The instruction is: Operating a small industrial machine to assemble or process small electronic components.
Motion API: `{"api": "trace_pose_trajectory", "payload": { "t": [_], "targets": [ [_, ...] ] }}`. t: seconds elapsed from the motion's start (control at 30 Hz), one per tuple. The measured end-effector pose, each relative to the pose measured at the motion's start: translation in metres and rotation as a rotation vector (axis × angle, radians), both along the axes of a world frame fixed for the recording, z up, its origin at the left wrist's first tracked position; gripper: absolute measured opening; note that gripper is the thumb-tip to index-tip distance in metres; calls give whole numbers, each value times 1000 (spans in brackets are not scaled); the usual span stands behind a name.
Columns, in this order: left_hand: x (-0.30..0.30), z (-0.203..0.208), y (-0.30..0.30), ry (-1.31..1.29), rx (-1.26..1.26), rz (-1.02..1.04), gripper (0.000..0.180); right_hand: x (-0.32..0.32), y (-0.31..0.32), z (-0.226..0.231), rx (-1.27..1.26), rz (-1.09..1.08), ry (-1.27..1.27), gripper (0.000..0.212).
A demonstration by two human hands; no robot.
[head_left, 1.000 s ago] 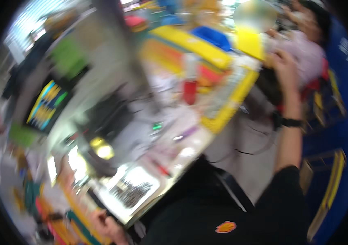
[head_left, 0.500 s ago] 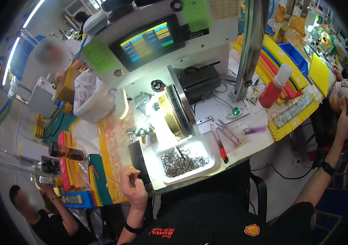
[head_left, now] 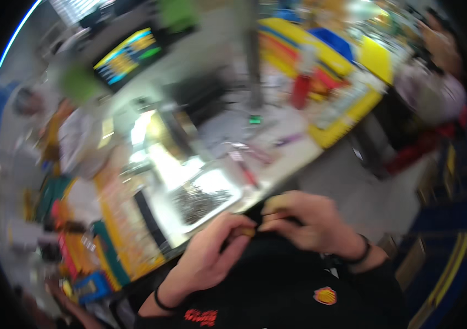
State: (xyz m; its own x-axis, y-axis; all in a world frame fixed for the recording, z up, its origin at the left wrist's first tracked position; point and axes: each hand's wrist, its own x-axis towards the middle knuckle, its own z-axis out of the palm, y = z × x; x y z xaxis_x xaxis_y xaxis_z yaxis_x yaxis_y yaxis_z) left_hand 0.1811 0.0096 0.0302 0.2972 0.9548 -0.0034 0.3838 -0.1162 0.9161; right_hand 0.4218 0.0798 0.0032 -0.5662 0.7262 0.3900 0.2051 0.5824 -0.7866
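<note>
The head view is smeared by motion. My left hand (head_left: pixel 210 253) and my right hand (head_left: pixel 313 223) are close together in front of my dark shirt, beside the bench's front edge. Fingers and thumb are pinched on both; what they hold, if anything, is too small and blurred to name. Yellowish-tan patches show at the fingertips. Just beyond my left hand, a white tray (head_left: pixel 237 200) holds a heap of small dark curly metal pieces (head_left: pixel 200 204). Behind the tray, under a bright lamp, stands a machine with a gold-coloured wheel (head_left: pixel 170 134).
A red-handled cutter (head_left: pixel 250 177) and a purple item (head_left: pixel 288 140) lie right of the tray. Farther right are a red bottle (head_left: pixel 301 91) and a yellow rack (head_left: pixel 324 132). A lit screen (head_left: pixel 128 57) is at the back left. Another person (head_left: pixel 433 90) sits at the right.
My right hand has come in from the far right to beside my left hand. The left has moved slightly right. The view has swung, shifting the bench toward the left.
</note>
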Motion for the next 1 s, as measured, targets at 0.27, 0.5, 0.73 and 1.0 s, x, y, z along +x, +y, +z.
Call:
{"api": "trace_pose_trajectory", "payload": {
  "t": [0.27, 0.5, 0.73, 1.0],
  "targets": [
    [20, -20, 7, -96, -4, 59, 10, 2, -11, -17, -234, 81, 251, 24],
    [38, -23, 31, 52, 106, -32, 12, 23, 5, -30, -16, 15, 231, 28],
    [33, -21, 20, -167, -14, 268, 8, 142, 125, -61, 102, -1015, 237, 11],
    [31, -25, 28, -161, -21, 316, 6, 176, 157, -107, 2, -1018, 93, 18]
  ]
}}
